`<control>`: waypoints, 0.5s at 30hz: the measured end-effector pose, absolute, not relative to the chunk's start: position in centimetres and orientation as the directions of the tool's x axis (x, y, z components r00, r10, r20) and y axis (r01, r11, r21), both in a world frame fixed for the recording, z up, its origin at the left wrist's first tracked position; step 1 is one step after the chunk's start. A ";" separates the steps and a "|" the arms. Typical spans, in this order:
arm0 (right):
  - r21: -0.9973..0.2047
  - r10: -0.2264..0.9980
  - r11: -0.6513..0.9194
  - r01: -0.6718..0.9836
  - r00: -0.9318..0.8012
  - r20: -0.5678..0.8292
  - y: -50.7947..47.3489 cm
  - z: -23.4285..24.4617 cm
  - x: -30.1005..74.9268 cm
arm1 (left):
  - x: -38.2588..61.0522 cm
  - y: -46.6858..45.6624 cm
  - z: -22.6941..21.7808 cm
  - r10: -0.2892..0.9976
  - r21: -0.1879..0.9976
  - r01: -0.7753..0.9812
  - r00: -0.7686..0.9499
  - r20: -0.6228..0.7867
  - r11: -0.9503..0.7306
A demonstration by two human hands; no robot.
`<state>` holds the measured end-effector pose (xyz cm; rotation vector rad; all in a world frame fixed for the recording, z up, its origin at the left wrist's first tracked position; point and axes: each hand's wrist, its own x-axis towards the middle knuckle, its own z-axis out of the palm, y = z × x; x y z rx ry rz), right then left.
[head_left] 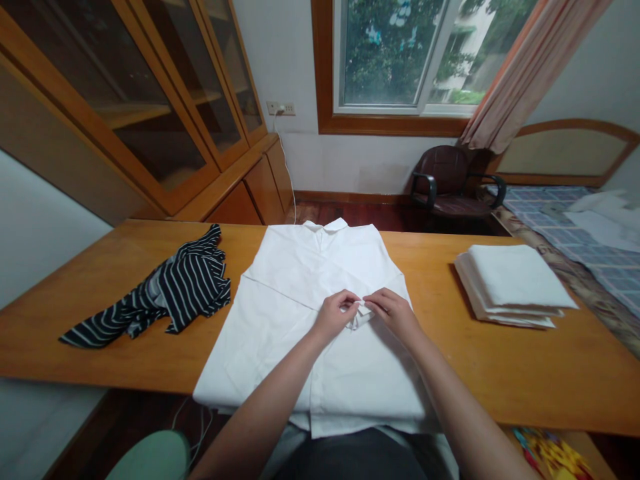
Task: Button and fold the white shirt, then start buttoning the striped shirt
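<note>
A white collared shirt (280, 347) lies front up on the wooden table, its collar at the far edge and its hem hanging over the near edge. One sleeve is folded across the chest. Over the middle right of the shirt, my left hand (336, 315) and my right hand (395, 313) meet with fingertips almost touching. Both pinch a small bunched part of white cloth that looks like a sleeve cuff (361, 316). The fingers partly hide its edge.
A crumpled black-and-white striped cloth (185, 287) lies on the table (425, 267) at left. At right sits a stack of folded white cloth (520, 277). Beyond stand a glass-doored cabinet (220, 157), an armchair (445, 177) and a bed (560, 207). A green stool (153, 457) is at lower left.
</note>
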<state>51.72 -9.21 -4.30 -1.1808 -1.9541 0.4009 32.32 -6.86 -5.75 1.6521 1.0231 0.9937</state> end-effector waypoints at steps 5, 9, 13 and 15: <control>-0.639 0.868 0.490 0.593 -0.261 0.422 -8.9 -3.9 51.7 | 32.3 -7.0 -5.4 0.924 0.943 0.202 0.331 0.190 -0.266; -0.656 0.878 0.476 0.586 -0.276 0.391 -8.8 -3.6 51.7 | 32.3 -7.0 -5.3 0.924 0.939 0.214 0.333 0.189 -0.269; -0.658 0.885 0.465 0.593 -0.283 0.370 -8.9 -3.5 51.7 | 32.2 -6.9 -5.1 0.922 0.942 0.206 0.341 0.185 -0.265; -0.657 0.885 0.463 0.595 -0.279 0.372 -8.9 -3.6 51.7 | 32.2 -6.9 -5.0 0.920 0.945 0.197 0.347 0.182 -0.261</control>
